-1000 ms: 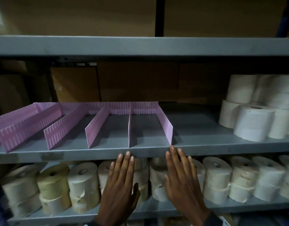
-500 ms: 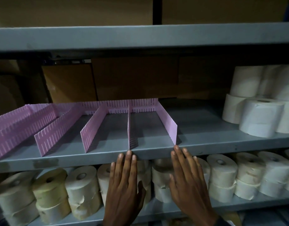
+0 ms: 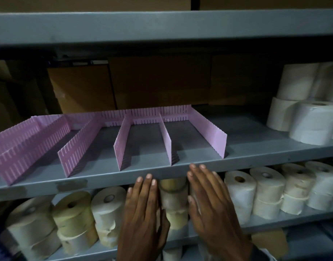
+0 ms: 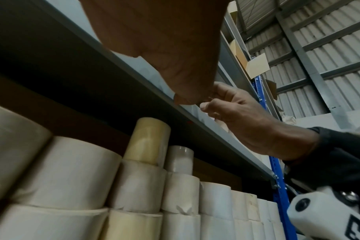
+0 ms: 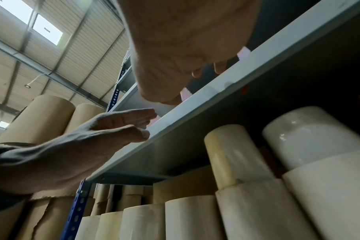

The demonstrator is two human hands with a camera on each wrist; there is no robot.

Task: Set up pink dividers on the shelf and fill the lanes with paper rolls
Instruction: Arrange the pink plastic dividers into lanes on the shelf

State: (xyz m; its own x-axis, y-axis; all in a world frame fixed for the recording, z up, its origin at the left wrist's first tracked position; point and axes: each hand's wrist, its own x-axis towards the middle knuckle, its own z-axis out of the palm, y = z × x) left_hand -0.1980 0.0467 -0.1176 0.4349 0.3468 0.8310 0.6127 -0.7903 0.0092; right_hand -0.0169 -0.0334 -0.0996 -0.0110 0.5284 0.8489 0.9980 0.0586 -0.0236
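Note:
Several pink slotted dividers [image 3: 122, 142] stand upright on the grey middle shelf [image 3: 256, 147], joined to a pink back strip [image 3: 158, 112]; the lanes between them are bare. My left hand [image 3: 143, 204] is flat with straight fingers, its tips at the shelf's front lip. My right hand [image 3: 209, 200] is flat too, fingertips reaching the lip just left of the rightmost divider [image 3: 209, 132]. Neither hand holds anything. White paper rolls [image 3: 310, 125] are stacked at the shelf's right end. From the right wrist view, pink divider ends [image 5: 245, 52] show above the lip, beside my left hand [image 5: 105, 129].
The lower shelf is packed with cream and white rolls [image 3: 75, 219], stacked two high right behind my hands. Brown cartons [image 3: 158, 81] fill the back of the middle shelf. Another grey shelf [image 3: 161, 25] runs overhead. A blue upright post [image 4: 275, 178] marks the rack's end.
Both hands have slipped down and slightly left from the divider ends to the shelf's front lip. The dividers stand as before, and my view has turned a little to the left.

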